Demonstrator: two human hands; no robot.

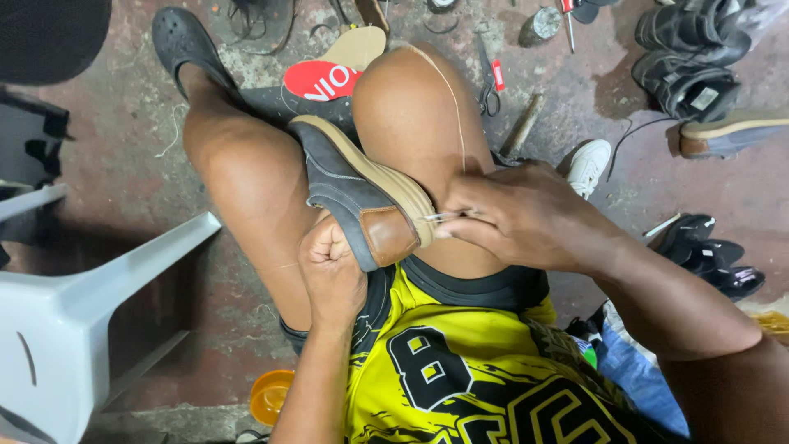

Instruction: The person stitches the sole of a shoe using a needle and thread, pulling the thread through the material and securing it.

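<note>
Shoe [353,193] sits wedged between the person's bare knees, sole side turned toward the right hand [526,215], heel end nearest the body. The knees appear to act as a clamp, holding the shoe steady so both hands can work on it.

Left hand [330,259] is closed into a fist just below the heel, touching the shoe's dark upper; whether it grips a thread cannot be told, though a thin strand shows near the left thigh. Its position suggests it braces the shoe from beneath.

Right hand is closed in a pinch on a thin metal needle [444,216], whose tip meets the tan sole edge. The shoe lies directly left of this hand, touching the needle. A pale thread [454,103] runs up over the right knee from this hand, judged to be the stitching line.

Beyond the hands, on the floor [131,156]: a red insole [320,80] past the knees, scissors [488,92] beyond the right knee, a white shoe [589,164] just beside the right hand, black shoes [686,62] well to its right. A grey chair [74,312] stands left of the left hand; an orange bowl [269,395] lies below it.
</note>
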